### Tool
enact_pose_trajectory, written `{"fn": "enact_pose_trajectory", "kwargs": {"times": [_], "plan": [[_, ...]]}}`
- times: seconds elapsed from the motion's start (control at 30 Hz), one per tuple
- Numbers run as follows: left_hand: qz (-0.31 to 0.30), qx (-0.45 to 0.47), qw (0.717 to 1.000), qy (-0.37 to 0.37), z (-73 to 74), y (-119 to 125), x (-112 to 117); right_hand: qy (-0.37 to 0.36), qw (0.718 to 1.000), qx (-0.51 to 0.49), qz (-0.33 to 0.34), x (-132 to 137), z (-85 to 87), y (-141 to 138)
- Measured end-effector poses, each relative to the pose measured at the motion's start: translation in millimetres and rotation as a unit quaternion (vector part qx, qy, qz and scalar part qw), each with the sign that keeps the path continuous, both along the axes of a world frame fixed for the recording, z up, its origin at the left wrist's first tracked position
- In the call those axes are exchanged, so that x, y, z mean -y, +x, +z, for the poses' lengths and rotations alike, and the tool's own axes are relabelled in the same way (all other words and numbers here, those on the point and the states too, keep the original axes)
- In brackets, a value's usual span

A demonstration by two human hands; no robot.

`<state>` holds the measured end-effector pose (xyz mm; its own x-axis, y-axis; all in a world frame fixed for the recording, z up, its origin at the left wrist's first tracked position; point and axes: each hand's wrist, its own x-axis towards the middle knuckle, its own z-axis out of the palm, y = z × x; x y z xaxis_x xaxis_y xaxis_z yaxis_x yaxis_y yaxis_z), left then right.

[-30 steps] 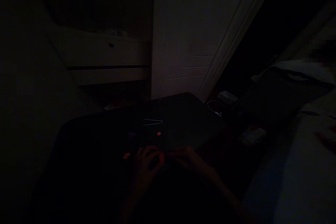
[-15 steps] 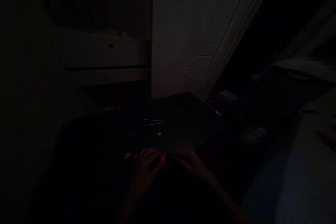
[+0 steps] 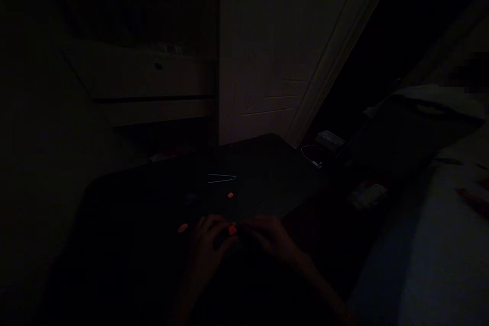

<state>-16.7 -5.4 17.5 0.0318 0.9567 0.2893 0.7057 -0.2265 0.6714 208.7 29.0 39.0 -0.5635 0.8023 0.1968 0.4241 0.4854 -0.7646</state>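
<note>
The scene is very dark. My left hand (image 3: 210,238) pinches a small orange-red piece (image 3: 233,229) between thumb and fingers. Close on its right, my right hand (image 3: 269,234) has its fingers drawn together at the piece's edge; whatever they hold, if anything, is too dark to make out. Another small orange piece (image 3: 230,195) lies on the dark table (image 3: 275,163) beyond my hands. A third orange piece (image 3: 183,227) rests left of my left hand. Farther back lie tweezers (image 3: 222,178), their tips pointing left.
A dim dark object (image 3: 191,197) lies on the table left of the tweezers. Behind stand a drawer unit (image 3: 156,81) and a pale door (image 3: 267,51). On the right are a white box (image 3: 330,140), a white cable (image 3: 311,155) and a pale bed-like surface (image 3: 431,244).
The orange-red piece has tilted and shifted slightly left between my hands. Both hands stay close together in nearly the same place. The view has turned a little and darkened.
</note>
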Motion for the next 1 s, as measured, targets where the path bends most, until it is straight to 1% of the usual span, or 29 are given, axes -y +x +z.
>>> {"fn": "enact_pose_trajectory", "kwargs": {"times": [0.2,0.37,0.5,0.7,0.83,1.0], "plan": [[0.016,0.017,1.000,-0.001,6.7,4,2,0.007,1.000,0.022,0.012,1,6.9,-4],[-0.001,0.027,1.000,-0.015,11.5,5,1,0.028,0.999,0.014,0.006,4,5.3,-2],[-0.010,0.024,0.999,-0.022,13.8,5,0,0.017,0.999,0.022,0.019,4,5.2,-1],[-0.013,0.011,1.000,-0.025,16.7,5,0,0.001,0.998,0.043,0.049,-1,12.0,1],[-0.014,0.011,0.999,-0.028,15.5,5,-1,0.024,0.994,0.084,0.063,-3,14.6,3],[-0.013,0.009,0.999,-0.046,16.2,6,-2,0.048,0.991,0.107,0.067,-3,13.7,5]]}}
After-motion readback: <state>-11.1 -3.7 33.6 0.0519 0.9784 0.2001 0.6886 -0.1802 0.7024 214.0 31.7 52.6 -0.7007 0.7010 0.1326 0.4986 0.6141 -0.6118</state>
